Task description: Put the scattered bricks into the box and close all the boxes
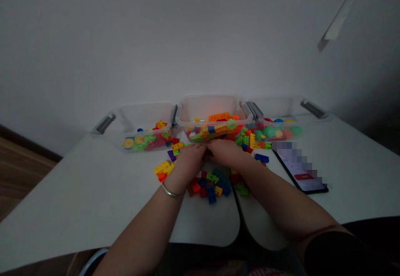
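Observation:
My left hand [190,159], with a bangle [171,192] at its wrist, and my right hand [225,151] meet over a pile of coloured toy building bricks [211,179]. Their fingers curl in toward each other, and the fingertips are mostly hidden. Whatever lies between them cannot be made out. Yellow bricks [163,167] lie to the left of my left hand. Beyond my right hand are green bricks [242,138] and a dark blue brick [261,158]. Just behind both hands stands a clear middle bin [215,124] holding more bricks.
A clear left bin [146,130] holds wheel-like discs and bricks. The clear right bin [296,120] has round coloured pieces in it. A phone [300,172] lies on the white table [125,201] at the right. A dark gap [239,209] splits the tabletop, and a wall [200,38] rises behind.

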Available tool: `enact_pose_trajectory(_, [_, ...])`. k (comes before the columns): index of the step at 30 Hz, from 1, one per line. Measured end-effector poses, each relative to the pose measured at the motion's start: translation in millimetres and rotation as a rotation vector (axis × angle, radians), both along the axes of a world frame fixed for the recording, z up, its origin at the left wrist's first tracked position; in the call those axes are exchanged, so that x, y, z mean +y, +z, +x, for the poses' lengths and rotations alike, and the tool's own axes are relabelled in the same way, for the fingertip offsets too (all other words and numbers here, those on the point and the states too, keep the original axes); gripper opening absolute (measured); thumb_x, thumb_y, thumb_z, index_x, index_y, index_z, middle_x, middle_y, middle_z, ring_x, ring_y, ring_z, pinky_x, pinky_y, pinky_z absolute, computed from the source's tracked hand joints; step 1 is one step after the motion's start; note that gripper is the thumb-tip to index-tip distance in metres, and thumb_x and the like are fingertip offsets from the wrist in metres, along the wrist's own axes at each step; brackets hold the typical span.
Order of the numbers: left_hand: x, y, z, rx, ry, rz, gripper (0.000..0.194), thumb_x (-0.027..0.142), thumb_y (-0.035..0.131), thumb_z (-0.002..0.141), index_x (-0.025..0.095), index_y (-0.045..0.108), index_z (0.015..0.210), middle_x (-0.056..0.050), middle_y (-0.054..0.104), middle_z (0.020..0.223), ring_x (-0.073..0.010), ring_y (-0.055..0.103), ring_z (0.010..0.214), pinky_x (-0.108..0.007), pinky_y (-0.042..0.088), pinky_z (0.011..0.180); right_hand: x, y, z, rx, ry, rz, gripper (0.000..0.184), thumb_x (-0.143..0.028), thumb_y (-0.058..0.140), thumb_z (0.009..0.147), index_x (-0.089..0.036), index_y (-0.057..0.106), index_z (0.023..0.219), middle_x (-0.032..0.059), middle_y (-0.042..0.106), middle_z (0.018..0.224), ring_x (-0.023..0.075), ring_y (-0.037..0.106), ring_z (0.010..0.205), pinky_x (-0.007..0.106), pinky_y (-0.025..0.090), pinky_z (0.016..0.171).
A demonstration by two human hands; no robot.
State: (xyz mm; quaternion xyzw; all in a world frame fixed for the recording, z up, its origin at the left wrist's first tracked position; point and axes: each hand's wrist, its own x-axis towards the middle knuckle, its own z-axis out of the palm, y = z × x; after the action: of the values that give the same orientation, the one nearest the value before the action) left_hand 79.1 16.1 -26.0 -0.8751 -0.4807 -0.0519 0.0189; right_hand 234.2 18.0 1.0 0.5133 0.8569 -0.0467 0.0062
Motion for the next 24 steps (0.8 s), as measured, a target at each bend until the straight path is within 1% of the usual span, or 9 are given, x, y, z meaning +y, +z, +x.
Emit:
enact_pose_trajectory(3, [-0.4,1.2,-1.5,-0.055,0.019,-0.016,0.015,0.022,0.057,0.086,0.017,0.059,0.1,-0.009,0.067,0.101,-0.0246,0.066,0.086,-0.035,0.051,0.072,2.1,-1.2,1.7,0.057,-0.005,-0.058,0.025,-0.029,0.052,0.087,-0.019,0.068,0.103,0.0102,0.073,0.104,0.0255,0.069,0.091,0.031,0.05,0.068])
enact_pose_trajectory(7, [5.5,-0.7,-5.5,-0.258,0.003,-0.024,0.008,0.016,0.059,0.083,0.019,0.055,0.089,-0.006,0.063,0.093,-0.0216,0.063,0.082,-0.032,0.05,0.069,4.4,3.2,4.7,0.168,-0.018,-0.074,0.019,-0.028,0.054,0.086,-0.019,0.066,0.097,0.0085,0.072,0.1,0.0217,0.066,0.089,0.029,0.047,0.07])
enact_pose_trajectory(9, [8.8,-1.9,-7.0,-0.382,-0.073,0.019,0.01,0.012,0.06,0.081,0.019,0.053,0.084,-0.004,0.06,0.09,-0.0197,0.061,0.082,-0.031,0.049,0.069,3.0,9.7,7.7,0.228,-0.009,-0.053,0.017,-0.025,0.055,0.084,-0.019,0.065,0.096,0.0077,0.071,0.099,0.0196,0.064,0.088,0.027,0.045,0.072])
enact_pose_trajectory(13, [8.9,-2.1,-6.1,-0.631,-0.321,0.13,0.014,0.011,0.061,0.082,0.02,0.051,0.084,-0.005,0.058,0.097,-0.016,0.059,0.088,-0.028,0.05,0.072,-8.0,31.9,19.1,0.304,-0.018,-0.024,0.015,-0.025,0.059,0.082,-0.019,0.064,0.093,0.006,0.069,0.098,0.018,0.062,0.086,0.026,0.043,0.071])
enact_pose_trajectory(16, [4.3,-1.0,-2.7,-0.765,-0.404,0.202,0.013,0.012,0.06,0.085,0.02,0.05,0.086,-0.005,0.058,0.1,-0.0144,0.058,0.089,-0.026,0.05,0.072,-17.8,50.3,30.5,0.368,0.004,-0.027,0.016,-0.026,0.061,0.08,-0.019,0.065,0.094,0.005,0.069,0.096,0.0172,0.061,0.085,0.026,0.043,0.071])
enact_pose_trajectory(18, [1.1,0.4,-0.4,-0.822,-0.404,0.22,0.013,0.012,0.059,0.085,0.021,0.049,0.085,-0.005,0.059,0.1,-0.0136,0.057,0.085,-0.025,0.05,0.069,-21.1,59.0,37.2,0.422,0.03,-0.045,0.011,-0.025,0.061,0.08,-0.019,0.066,0.088,0.0031,0.069,0.091,0.0157,0.061,0.081,0.025,0.042,0.07])
enact_pose_trajectory(20, [-1.1,2.5,1.2,-0.858,-0.384,0.202,0.014,0.012,0.059,0.084,0.021,0.048,0.084,-0.005,0.06,0.098,-0.0129,0.056,0.08,-0.025,0.05,0.065,-21.6,63.2,41.6,0.484,0.025,-0.066,0.006,-0.023,0.059,0.081,-0.019,0.064,0.081,0.0015,0.068,0.084,0.0139,0.06,0.076,0.024,0.042,0.067])
enact_pose_trajectory(22, [-2.4,5.2,1.7,-0.887,-0.354,0.211,0.015,0.013,0.059,0.085,0.021,0.047,0.082,-0.004,0.061,0.095,-0.0128,0.057,0.078,-0.025,0.05,0.066,-20.6,62.8,42.3,0.554,0.007,-0.076,0.008,-0.024,0.059,0.083,-0.019,0.063,0.079,0.0011,0.069,0.081,0.0128,0.06,0.073,0.024,0.042,0.066])
enact_pose_trajectory(24, [-3.1,7.8,1.3,-0.91,-0.323,0.285,0.016,0.015,0.061,0.085,0.021,0.046,0.081,-0.003,0.062,0.091,-0.0138,0.058,0.081,-0.028,0.051,0.071,-19.6,59.0,38.8,0.629,0.013,-0.084,0.01,-0.028,0.061,0.083,-0.018,0.063,0.085,0.0013,0.069,0.083,0.0127,0.061,0.073,0.023,0.044,0.066])
